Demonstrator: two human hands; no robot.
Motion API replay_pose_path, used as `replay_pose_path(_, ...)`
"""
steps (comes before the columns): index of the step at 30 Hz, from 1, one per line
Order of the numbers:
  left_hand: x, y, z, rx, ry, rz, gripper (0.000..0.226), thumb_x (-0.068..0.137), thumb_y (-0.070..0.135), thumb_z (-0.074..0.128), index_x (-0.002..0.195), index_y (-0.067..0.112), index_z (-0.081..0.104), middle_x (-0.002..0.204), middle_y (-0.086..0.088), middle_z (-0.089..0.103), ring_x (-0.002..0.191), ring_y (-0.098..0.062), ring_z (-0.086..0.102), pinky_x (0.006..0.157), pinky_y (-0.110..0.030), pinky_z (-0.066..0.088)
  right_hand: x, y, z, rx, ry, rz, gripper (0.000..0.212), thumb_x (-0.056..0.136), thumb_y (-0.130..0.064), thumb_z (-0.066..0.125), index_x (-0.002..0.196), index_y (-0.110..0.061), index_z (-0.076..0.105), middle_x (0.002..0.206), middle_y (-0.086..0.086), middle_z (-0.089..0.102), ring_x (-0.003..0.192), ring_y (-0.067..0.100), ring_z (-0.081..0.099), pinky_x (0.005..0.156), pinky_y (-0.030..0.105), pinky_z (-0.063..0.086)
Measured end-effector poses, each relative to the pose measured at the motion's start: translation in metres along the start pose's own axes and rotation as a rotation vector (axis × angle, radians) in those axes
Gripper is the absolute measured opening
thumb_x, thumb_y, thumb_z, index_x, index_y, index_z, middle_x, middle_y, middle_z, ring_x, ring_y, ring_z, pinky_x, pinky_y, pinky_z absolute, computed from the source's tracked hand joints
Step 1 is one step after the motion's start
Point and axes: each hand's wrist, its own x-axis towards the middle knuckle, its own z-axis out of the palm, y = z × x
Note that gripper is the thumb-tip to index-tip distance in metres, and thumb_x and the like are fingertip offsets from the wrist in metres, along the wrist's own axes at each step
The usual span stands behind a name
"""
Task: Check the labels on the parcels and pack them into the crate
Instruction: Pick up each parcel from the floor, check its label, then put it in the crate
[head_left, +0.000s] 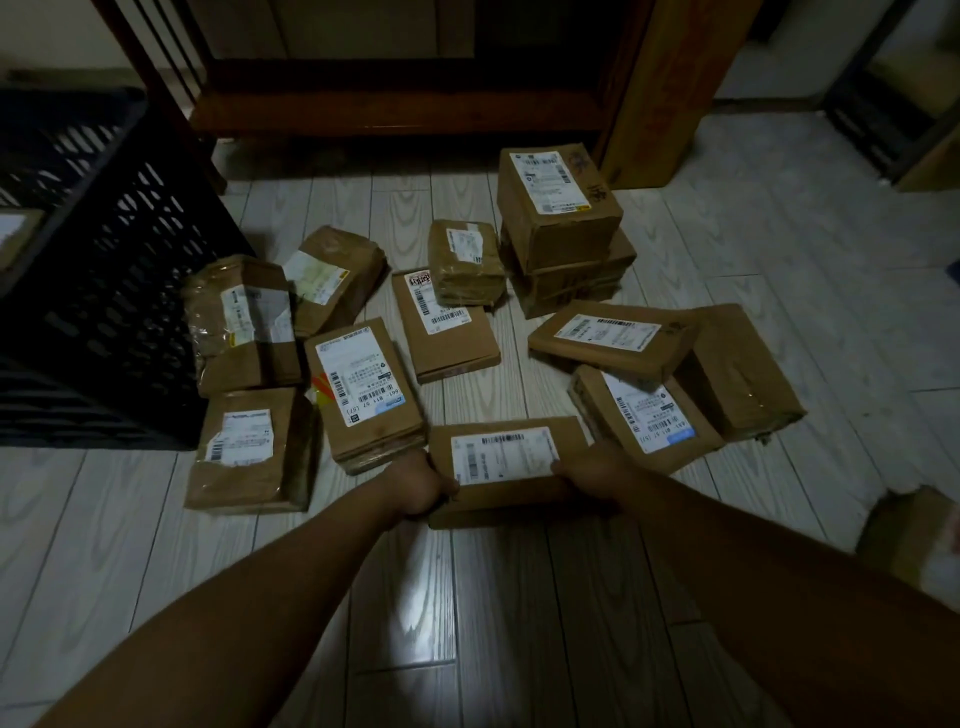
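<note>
On the pale plank floor (779, 249) in front of me, I had both hands on one flat brown parcel (498, 499), the nearest of the lot. My left hand (418, 486) gripped its left edge, fingers curled round the cardboard. My right hand (587, 470) clasped the right edge, its thumb lying on the top face beside the white label (501, 454), which faced up toward the camera. The light was dim, and I could not tell whether the parcel rested on the boards or hung just clear of them.

The black lattice crate (104, 312) stood at the far left, well apart from the held parcel. A cluster of four parcels (249, 447) lay bunched just beside its near corner, labels up. Farther back, a small parcel (467, 262) sat on one end of a flat parcel (449, 338). To the right of those, a tall box (558, 208) was stacked on a lower box (571, 286). Near my right hand, a long parcel (613, 338) lay tilted across two others. A dark wooden cabinet (395, 104) stood behind everything.
</note>
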Motion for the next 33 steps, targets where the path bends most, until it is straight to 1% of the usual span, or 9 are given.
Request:
replay_pose_path(4,0.001,0.014,-0.009,-0.261,0.111,0.066,0.055,0.080,-0.001,0.065,0.128,0.010,0.041,0.110,-0.015,0.061,0.087,-0.033,0.064,0.063,-0.034,0.053,0.000,-0.010,-0.010,0.121,0.128,-0.079,0.070,0.085,-0.034,0.065,0.142,-0.012,0.030,0.137,0.014,0.047,0.122,0.031,0.047,0.099,0.043,0.037)
replay_pose_path(6,0.000,0.023,-0.011,-0.327,0.221,0.124,0.054,0.080,-0.003,0.064,0.124,0.014,0.039,0.108,-0.010,0.058,0.076,-0.017,0.059,0.055,-0.025,0.049,-0.002,-0.016,-0.014,0.134,0.207,-0.158,0.075,0.087,-0.039,0.061,0.147,-0.018,0.021,0.141,0.013,0.043,0.126,0.032,0.043,0.105,0.045,0.032)
replay_pose_path(8,-0.001,0.032,-0.017,-0.377,0.334,0.227,0.049,0.081,0.000,0.062,0.120,0.021,0.041,0.109,-0.002,0.056,0.078,-0.004,0.052,0.060,-0.020,0.049,-0.005,-0.025,-0.017,0.222,0.295,-0.255,0.070,0.088,-0.039,0.059,0.146,-0.025,0.022,0.139,0.009,0.045,0.125,0.031,0.044,0.106,0.047,0.033)
replay_pose_path(11,-0.010,0.058,-0.039,-0.565,0.389,0.345,0.045,0.086,0.007,0.058,0.115,0.037,0.043,0.098,0.023,0.053,0.086,-0.005,0.057,0.077,-0.037,0.056,-0.014,-0.055,-0.026,0.370,0.388,-0.404,0.068,0.085,-0.040,0.058,0.143,-0.033,0.023,0.137,0.004,0.045,0.121,0.025,0.047,0.101,0.047,0.040)
replay_pose_path(16,-0.035,0.113,-0.087,-0.699,0.475,0.594,0.049,0.087,0.009,0.054,0.125,0.037,0.041,0.115,0.017,0.052,0.100,-0.010,0.058,0.072,-0.032,0.055,-0.042,-0.118,-0.059,0.544,0.569,-0.660,0.072,0.079,-0.045,0.059,0.140,-0.042,0.021,0.133,-0.003,0.044,0.110,0.011,0.047,0.080,0.027,0.043)
replay_pose_path(20,-0.065,0.148,-0.114,-0.737,0.486,0.750,0.055,0.083,0.012,0.054,0.107,0.060,0.044,0.113,0.023,0.049,0.096,-0.011,0.062,0.065,-0.026,0.056,-0.068,-0.151,-0.091,0.635,0.664,-0.834,0.069,0.078,-0.044,0.060,0.138,-0.043,0.027,0.128,-0.006,0.048,0.111,0.012,0.051,0.084,0.029,0.047)
replay_pose_path(25,-0.088,0.169,-0.130,-0.741,0.525,0.930,0.056,0.084,0.003,0.050,0.117,0.048,0.042,0.121,0.011,0.049,0.100,-0.009,0.061,0.067,-0.020,0.055,-0.093,-0.171,-0.110,0.724,0.726,-0.980,0.068,0.081,-0.034,0.063,0.140,-0.030,0.031,0.124,-0.006,0.051,0.105,0.001,0.054,0.073,0.006,0.046)
replay_pose_path(29,-0.095,0.177,-0.137,-0.770,0.531,1.006,0.056,0.085,-0.002,0.047,0.125,0.036,0.040,0.120,0.007,0.049,0.094,0.002,0.063,0.069,-0.018,0.054,-0.105,-0.179,-0.115,0.738,0.732,-1.032,0.064,0.083,-0.029,0.064,0.138,-0.033,0.031,0.120,-0.014,0.050,0.104,-0.005,0.054,0.074,0.007,0.047)
replay_pose_path(33,-0.108,0.184,-0.148,-0.708,0.529,0.946,0.058,0.088,0.001,0.050,0.134,0.035,0.038,0.124,0.006,0.049,0.095,0.004,0.062,0.067,-0.015,0.053,-0.119,-0.188,-0.124,0.657,0.697,-0.964,0.070,0.084,-0.037,0.062,0.144,-0.035,0.026,0.130,-0.007,0.047,0.110,0.003,0.052,0.078,0.015,0.046)
